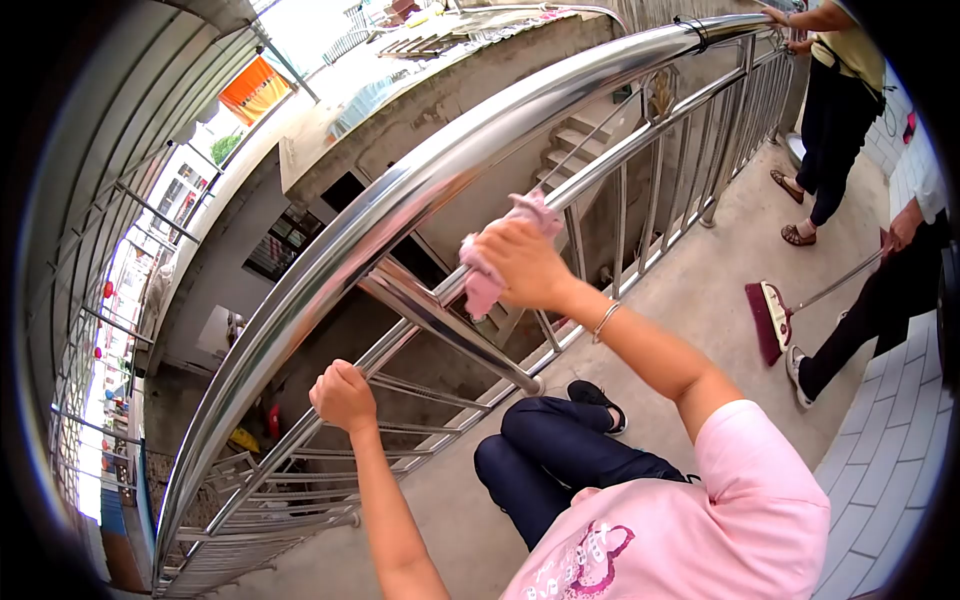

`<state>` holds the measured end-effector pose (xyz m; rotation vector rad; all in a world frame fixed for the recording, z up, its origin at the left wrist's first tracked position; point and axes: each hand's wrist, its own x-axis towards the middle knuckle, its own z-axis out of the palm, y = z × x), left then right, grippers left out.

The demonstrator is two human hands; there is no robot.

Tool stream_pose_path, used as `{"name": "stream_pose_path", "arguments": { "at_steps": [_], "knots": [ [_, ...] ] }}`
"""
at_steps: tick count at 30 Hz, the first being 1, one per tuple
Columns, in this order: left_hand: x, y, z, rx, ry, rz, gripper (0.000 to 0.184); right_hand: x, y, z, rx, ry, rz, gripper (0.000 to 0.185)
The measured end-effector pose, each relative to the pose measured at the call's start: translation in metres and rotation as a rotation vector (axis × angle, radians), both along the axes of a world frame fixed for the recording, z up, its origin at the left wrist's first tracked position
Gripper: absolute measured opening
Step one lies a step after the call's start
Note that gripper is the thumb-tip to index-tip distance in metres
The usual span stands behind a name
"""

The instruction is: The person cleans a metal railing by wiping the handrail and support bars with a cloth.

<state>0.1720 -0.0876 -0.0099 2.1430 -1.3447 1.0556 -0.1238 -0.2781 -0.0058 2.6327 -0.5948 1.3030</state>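
Note:
A pink cloth (483, 284) is wrapped over the lower horizontal rail (600, 172) of a shiny metal railing. My right hand (520, 262) is closed around the cloth, pressing it on that rail, just below the thick curved top rail (440, 150). Further left, my left hand (343, 396) is closed in a fist at the same lower rail, beside the thin bars; its fingertips are curled round the metal and partly hidden.
At the upper right a person (840, 100) stands with hands on the top rail. Another person (900, 260) at the right holds a broom (768, 322) on the concrete floor (690, 290). A tiled wall (880, 450) borders the right; a drop lies beyond the railing.

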Motion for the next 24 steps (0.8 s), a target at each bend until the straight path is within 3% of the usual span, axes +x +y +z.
{"name": "stream_pose_path", "arguments": {
  "at_steps": [7,15,20,24],
  "knots": [
    [0.004,0.000,-0.005,0.015,0.028,0.007,0.039,-0.088,-0.069,0.000,-0.015,-0.092,-0.244,0.025],
    [0.003,0.001,-0.004,0.011,0.012,0.005,0.040,-0.168,-0.154,-0.018,-0.012,-0.176,-0.453,0.037],
    [0.003,0.000,-0.004,-0.004,-0.004,0.033,0.040,-0.144,-0.147,-0.024,0.080,-0.387,-0.528,0.042],
    [0.003,0.000,-0.005,-0.056,0.026,-0.015,0.037,-0.095,-0.085,-0.011,0.038,-0.314,-0.311,0.037]
  ]
}}
